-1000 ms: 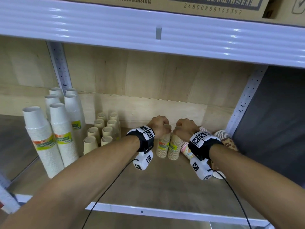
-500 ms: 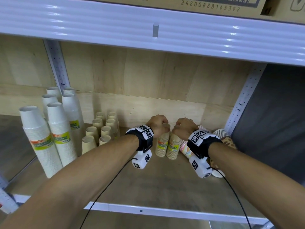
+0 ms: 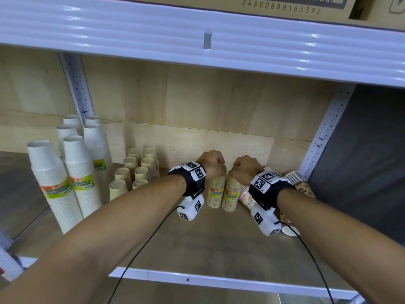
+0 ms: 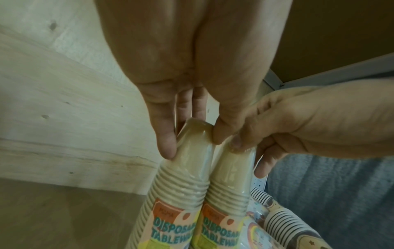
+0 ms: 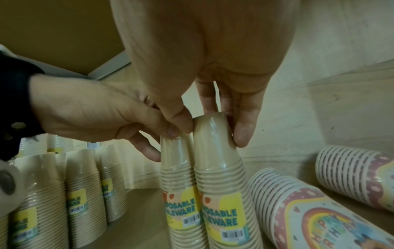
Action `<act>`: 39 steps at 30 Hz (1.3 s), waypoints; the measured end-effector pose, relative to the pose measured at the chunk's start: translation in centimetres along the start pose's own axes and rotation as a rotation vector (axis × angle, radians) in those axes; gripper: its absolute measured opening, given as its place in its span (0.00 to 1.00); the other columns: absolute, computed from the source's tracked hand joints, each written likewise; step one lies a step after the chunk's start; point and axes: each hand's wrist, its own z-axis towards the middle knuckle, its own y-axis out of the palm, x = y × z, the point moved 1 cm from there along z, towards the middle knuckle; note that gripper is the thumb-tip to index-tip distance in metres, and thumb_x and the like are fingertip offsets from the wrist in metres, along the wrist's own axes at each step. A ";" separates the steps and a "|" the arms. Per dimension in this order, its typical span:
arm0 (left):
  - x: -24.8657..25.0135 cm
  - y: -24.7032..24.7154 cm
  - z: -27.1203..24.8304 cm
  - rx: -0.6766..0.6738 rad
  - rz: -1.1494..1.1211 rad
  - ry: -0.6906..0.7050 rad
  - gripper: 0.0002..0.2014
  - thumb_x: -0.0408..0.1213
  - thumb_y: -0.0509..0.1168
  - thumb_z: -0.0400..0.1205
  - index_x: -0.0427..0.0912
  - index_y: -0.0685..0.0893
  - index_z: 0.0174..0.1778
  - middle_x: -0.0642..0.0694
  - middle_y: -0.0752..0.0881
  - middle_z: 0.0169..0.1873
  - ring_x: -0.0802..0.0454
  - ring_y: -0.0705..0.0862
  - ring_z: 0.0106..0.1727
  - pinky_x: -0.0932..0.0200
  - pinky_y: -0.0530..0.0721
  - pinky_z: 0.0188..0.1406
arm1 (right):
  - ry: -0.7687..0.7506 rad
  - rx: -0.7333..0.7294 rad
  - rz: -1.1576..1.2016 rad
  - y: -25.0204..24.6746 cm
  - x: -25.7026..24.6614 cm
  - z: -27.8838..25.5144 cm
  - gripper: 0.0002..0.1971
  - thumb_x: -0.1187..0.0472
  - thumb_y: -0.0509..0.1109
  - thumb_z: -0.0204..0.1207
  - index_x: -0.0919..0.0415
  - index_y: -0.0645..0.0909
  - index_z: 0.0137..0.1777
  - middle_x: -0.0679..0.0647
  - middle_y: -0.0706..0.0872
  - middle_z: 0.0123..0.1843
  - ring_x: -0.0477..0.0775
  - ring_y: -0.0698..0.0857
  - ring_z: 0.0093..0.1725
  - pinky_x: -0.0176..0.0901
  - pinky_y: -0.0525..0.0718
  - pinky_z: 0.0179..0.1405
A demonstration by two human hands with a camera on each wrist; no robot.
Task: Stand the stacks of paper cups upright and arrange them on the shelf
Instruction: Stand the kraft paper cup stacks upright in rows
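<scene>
Little has moved since the earlier frames: both hands stay on the same two tan stacks at the back of the shelf [image 3: 197,244], and only the view has shifted slightly. At far left stand tall white stacks [image 3: 54,183], upright, mouths up, with yellow labels. Just right of them stands a group of small tan stacks [image 3: 135,172], also upright, near the back wall. Right of that group, the left hand [image 3: 211,164] reaches over the left tan stack [image 3: 217,191]; the left wrist view shows its fingers [image 4: 166,143] and thumb curled round the narrow top end of that stack [image 4: 192,151], gripping it through clear wrap. Touching it on its right is the right tan stack [image 3: 231,195], held the same way by the right hand [image 3: 245,170], whose fingers [image 5: 243,133] and thumb pinch its top [image 5: 213,134]. Both stacks stand upright on their wide ends, side by side and pressed together, labels reading "DISPOSABLE TABLEWARE" facing forward. The two thumbs meet between the tops. Right of the pair, a rainbow stack [image 5: 309,210] lies on its side just beside the right tan stack, and a second patterned stack [image 5: 358,173] lies on its side farther right, near the upright post [image 3: 324,137]. Above, a cardboard box [image 3: 285,5] sits on the upper shelf.
</scene>
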 end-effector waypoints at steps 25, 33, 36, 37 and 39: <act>0.5 -9.1 -11.4 -0.374 0.351 -0.377 0.18 0.27 0.74 0.75 0.32 0.85 0.61 0.38 0.83 0.46 0.42 0.85 0.46 0.46 0.89 0.52 | -0.397 -0.465 -0.036 0.9 -9.7 -5.4 0.15 0.56 0.80 0.60 0.64 0.85 0.42 0.60 0.90 0.38 0.62 0.93 0.38 0.61 0.91 0.47; -1.9 -13.1 -16.6 -0.324 0.380 -0.503 0.17 0.24 0.72 0.77 0.33 0.85 0.62 0.44 0.82 0.39 0.51 0.83 0.38 0.60 0.90 0.34 | -0.477 -0.662 0.025 3.1 -14.6 -8.0 0.10 0.65 0.75 0.75 0.65 0.78 0.37 0.58 0.82 0.34 0.59 0.84 0.31 0.44 0.87 0.33; -3.3 -14.1 -17.6 -0.290 0.399 -0.535 0.16 0.25 0.74 0.75 0.35 0.86 0.60 0.40 0.84 0.45 0.44 0.84 0.48 0.49 0.90 0.49 | -0.497 -0.671 0.073 3.8 -15.8 -8.5 0.11 0.68 0.74 0.76 0.62 0.76 0.35 0.57 0.80 0.34 0.54 0.82 0.31 0.37 0.86 0.24; -3.8 -14.3 -17.7 -0.285 0.407 -0.542 0.16 0.26 0.75 0.75 0.36 0.86 0.59 0.38 0.85 0.48 0.43 0.84 0.49 0.46 0.89 0.53 | -0.508 -0.655 0.086 4.1 -16.1 -8.6 0.11 0.67 0.76 0.74 0.61 0.76 0.35 0.56 0.81 0.33 0.54 0.83 0.31 0.39 0.87 0.26; -4.6 -14.7 -18.1 -0.280 0.408 -0.557 0.17 0.27 0.76 0.73 0.37 0.86 0.59 0.34 0.86 0.55 0.41 0.86 0.51 0.43 0.89 0.56 | -0.536 -0.616 0.099 4.7 -17.0 -8.4 0.10 0.65 0.79 0.70 0.61 0.79 0.36 0.57 0.85 0.33 0.59 0.88 0.33 0.50 0.91 0.37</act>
